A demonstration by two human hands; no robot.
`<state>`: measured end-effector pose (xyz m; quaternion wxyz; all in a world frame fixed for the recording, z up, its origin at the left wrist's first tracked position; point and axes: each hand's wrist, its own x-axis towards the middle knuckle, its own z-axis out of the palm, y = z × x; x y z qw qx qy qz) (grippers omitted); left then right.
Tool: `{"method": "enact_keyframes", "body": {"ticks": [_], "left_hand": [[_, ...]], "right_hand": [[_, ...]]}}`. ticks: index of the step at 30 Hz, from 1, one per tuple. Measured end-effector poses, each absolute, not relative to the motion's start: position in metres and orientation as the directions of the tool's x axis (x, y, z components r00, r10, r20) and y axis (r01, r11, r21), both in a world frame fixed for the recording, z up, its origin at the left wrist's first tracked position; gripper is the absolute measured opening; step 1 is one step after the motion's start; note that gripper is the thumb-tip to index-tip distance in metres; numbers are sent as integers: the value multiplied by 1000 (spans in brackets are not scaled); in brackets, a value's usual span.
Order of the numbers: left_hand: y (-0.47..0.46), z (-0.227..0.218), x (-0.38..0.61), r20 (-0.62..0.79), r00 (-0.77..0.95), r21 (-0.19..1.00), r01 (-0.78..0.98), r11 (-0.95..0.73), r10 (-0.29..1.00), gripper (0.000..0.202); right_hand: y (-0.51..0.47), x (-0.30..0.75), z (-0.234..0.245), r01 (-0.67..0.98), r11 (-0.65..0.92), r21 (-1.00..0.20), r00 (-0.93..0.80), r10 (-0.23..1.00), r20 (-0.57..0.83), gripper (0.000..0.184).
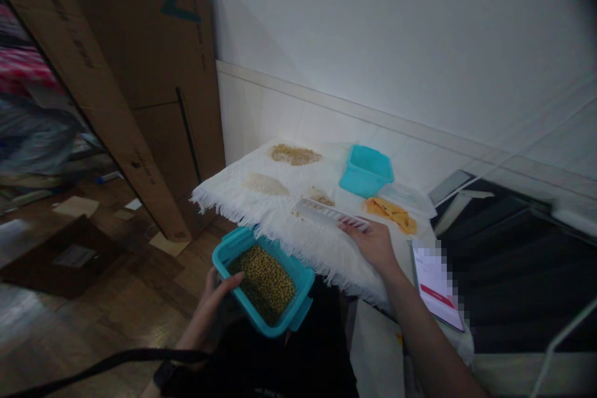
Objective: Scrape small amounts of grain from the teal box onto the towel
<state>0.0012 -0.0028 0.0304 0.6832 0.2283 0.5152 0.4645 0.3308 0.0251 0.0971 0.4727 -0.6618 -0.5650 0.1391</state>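
1. The tall cardboard box [135,74] stands beyond your left hand [219,295], off to its left.
2. The white fringed cloth [321,249] lies spread ahead of your left hand and under your right hand [373,242].
3. Your hands are apart; your left grips the teal tub [305,277] at its near-left side, thumb over the rim, with yellow-green beans [268,280] inside.
4. Ahead of your right hand sits a second teal tub [357,183].
5. Your right fingers pinch one end of the white slotted strip [321,209], its other end pointing left; you cannot tell whether it touches the cloth.
6. An orange rag [392,214] lies just beyond your right hand.
7. Past the strip's free end lie a tan grain pile [295,154], a pale pile [265,184] and a smaller brownish pile [321,197].
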Motion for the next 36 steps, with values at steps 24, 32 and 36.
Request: {"method": "enact_keyframes", "body": {"ticks": [24,32,36], "left_hand": [[4,13,-2,-584,40,735,-398,549,811,86],[2,16,-2,-571,50,747,-382,544,819,88],[0,24,0,-568,24,752,-390,531,822,91]], "right_hand": [[33,322,103,702,41,-711,426,776,465,40],[37,330,99,711,45,-702,404,791,460,39],[30,334,97,693,42,-720,420,788,450,35]]}}
